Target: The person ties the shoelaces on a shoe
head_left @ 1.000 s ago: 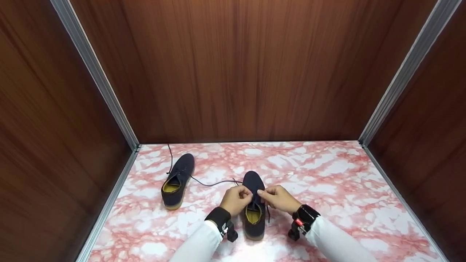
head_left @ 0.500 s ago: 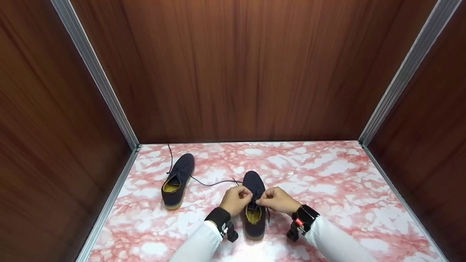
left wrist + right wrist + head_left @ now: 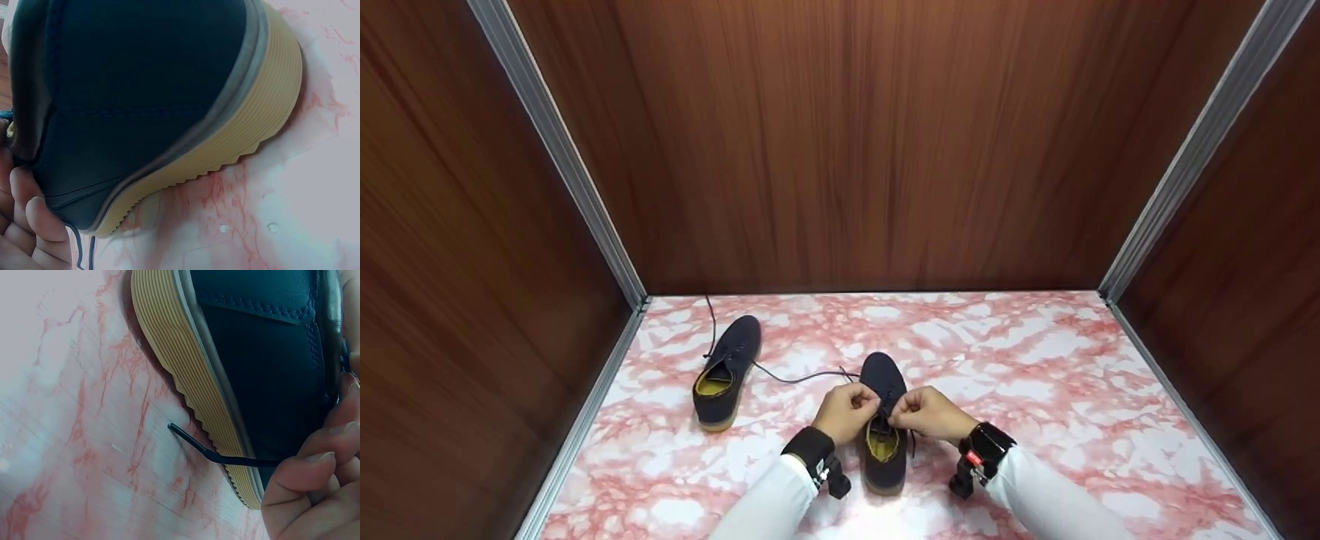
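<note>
A dark navy lace-up shoe with a yellow lining stands toe-forward between my hands. At its left side, my left hand pinches the shoelace with thumb and forefinger over the laced opening. My right hand pinches the lace from the right, its fingertips close to the left ones. In the right wrist view a loose shoelace end sticks out past the curled fingers and hangs over the tan ridged sole. The left wrist view shows the shoe's side with curled fingers at its edge. The pinched lace is mostly hidden by the fingertips.
A matching shoe stands to the left, one lace reaching toward the back wall. Another lace stretches from it toward the middle shoe. Wood-grain panels enclose the red-and-white marbled surface at the back and both sides.
My right fingertips have come down and slightly back toward the shoe's opening, nearer the left fingertips. My left hand and both shoes have stayed in place.
</note>
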The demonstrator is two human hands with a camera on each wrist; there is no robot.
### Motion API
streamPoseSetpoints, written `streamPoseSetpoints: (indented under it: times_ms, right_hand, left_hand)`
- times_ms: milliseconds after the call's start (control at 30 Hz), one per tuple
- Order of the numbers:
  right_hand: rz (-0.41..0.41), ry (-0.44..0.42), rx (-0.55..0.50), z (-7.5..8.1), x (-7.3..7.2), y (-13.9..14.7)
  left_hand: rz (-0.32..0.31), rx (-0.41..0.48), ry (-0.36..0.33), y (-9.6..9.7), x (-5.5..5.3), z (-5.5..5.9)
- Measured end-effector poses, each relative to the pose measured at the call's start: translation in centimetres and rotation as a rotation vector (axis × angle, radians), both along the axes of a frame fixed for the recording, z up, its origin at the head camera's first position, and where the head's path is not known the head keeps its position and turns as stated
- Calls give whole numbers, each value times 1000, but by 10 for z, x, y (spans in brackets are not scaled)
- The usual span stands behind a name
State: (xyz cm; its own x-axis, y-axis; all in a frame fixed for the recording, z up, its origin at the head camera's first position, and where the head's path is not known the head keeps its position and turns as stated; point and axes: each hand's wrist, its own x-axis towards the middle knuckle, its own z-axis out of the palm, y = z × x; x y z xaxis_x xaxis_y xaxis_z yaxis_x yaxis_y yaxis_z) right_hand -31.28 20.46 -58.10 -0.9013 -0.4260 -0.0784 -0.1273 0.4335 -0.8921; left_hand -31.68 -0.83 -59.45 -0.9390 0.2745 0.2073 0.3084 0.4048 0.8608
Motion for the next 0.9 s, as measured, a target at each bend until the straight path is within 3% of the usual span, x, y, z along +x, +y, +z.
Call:
streamPoseSetpoints:
  times_ms: [400,733,900]
  right_hand:
    - [-16,-54,-8,-1,-2,-3]
    - [23,-9,1,0,-4,-6]
    - [4,-34,-16,3,-4,-7]
  left_hand:
    - [-23,0,-30,-3,-3,-1]
    - [-41,-4,-39,-4,-4,0]
    - [-56,12,-49,-4,-5,1]
